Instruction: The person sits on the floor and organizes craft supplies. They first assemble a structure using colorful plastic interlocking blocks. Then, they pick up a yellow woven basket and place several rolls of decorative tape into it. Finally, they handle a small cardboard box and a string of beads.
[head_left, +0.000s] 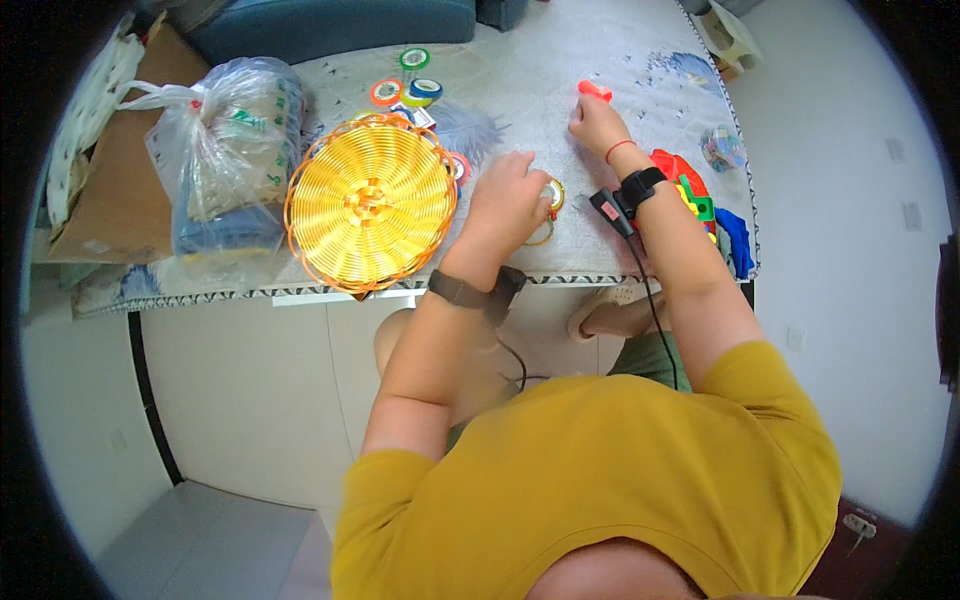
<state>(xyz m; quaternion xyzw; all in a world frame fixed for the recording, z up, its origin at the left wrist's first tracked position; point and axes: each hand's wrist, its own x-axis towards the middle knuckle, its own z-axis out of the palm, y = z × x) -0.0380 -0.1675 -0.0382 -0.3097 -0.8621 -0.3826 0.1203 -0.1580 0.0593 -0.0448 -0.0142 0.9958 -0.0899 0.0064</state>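
Note:
My right hand (600, 128) is closed round a small orange-red piece (595, 91) over the far side of the table; its full shape is hidden. Nearer to me, my left hand (508, 198) has its fingers curled beside a yellow tape roll (557, 193). A thin yellowish ring (541, 234) shows just below those fingers, and whether they grip it is unclear. Left of this hand, a round woven yellow basket (370, 200) covers part of several coloured tape rolls. Green (415, 58), orange (386, 92) and blue (426, 89) tape rolls lie beyond it.
A tied plastic bag (240, 140) and a cardboard box (120, 190) stand at the left. Red, green and blue items (700, 205) lie by my right forearm, near a clear roll (722, 148). A patterned cloth (640, 50) covers the table. Cables hang from both wrist straps.

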